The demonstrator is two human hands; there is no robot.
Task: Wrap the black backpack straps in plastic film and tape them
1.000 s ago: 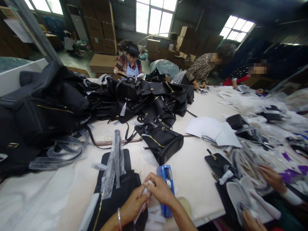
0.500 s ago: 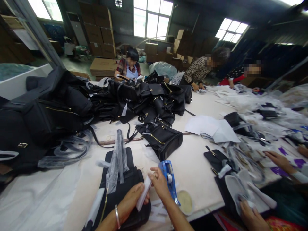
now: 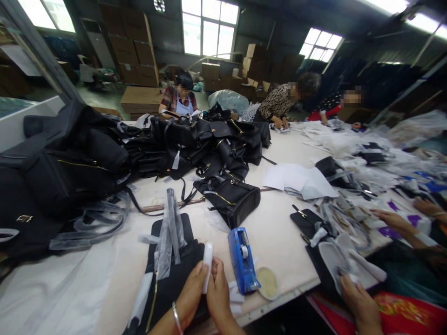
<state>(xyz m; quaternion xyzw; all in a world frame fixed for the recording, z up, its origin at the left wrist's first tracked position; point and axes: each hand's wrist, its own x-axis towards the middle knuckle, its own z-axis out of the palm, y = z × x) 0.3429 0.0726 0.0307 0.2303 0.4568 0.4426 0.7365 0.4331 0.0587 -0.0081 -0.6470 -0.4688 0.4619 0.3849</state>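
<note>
Both of my hands are at a white wrapped strip [image 3: 208, 260], which stands nearly upright between them. My left hand [image 3: 190, 288], with a bangle at the wrist, grips it from the left. The closed fingers of my right hand [image 3: 218, 289] press on it from the right. Under them a black bag [image 3: 171, 293] with a gold zipper lies flat on the table, partly hidden by my forearms. Clear plastic-wrapped straps [image 3: 170, 232] lie over the bag's upper part. Just right of my right hand stands a blue tape dispenser [image 3: 240, 265] with a roll in it.
A round shallow dish [image 3: 267, 283] sits beside the dispenser near the table edge. Ahead lies another black bag [image 3: 230, 200], with a large pile of black bags [image 3: 195, 139] behind. White sheets [image 3: 300, 179] lie to the right. A co-worker's hand [image 3: 358, 298] handles a bag at right.
My right hand has come down from beside the tape dispenser and now closes on the white strip. The strip has tilted more upright. The view has shifted slightly.
</note>
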